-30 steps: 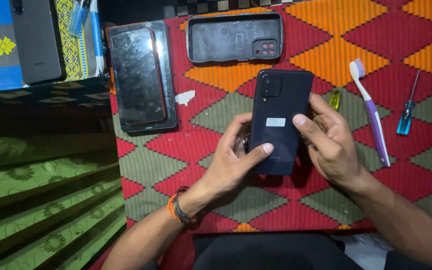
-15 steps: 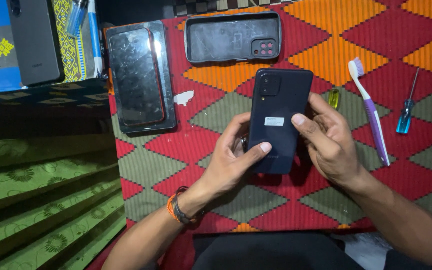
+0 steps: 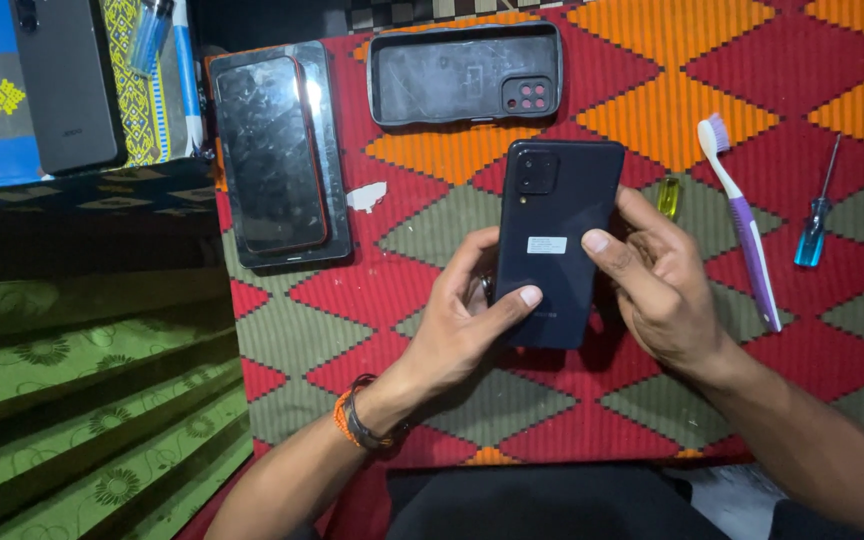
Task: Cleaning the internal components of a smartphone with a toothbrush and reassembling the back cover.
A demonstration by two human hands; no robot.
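Note:
A dark blue smartphone (image 3: 558,215) is held back-side up, with a camera block near its top and a small white sticker in the middle, above a red, orange and grey patterned mat (image 3: 432,390). My left hand (image 3: 460,325) grips its lower left edge, thumb resting across the back. My right hand (image 3: 657,285) holds the right edge, thumb pressed beside the sticker. An orange band sits on my left wrist.
An empty dark phone case (image 3: 464,75) lies above the phone. A phone with a red rim (image 3: 270,150) rests on a dark slab at left. A toothbrush (image 3: 742,220), blue-handled screwdriver (image 3: 814,215), small yellow piece (image 3: 668,197) and white scrap (image 3: 366,196) lie nearby. Another grey phone (image 3: 64,85) lies top left.

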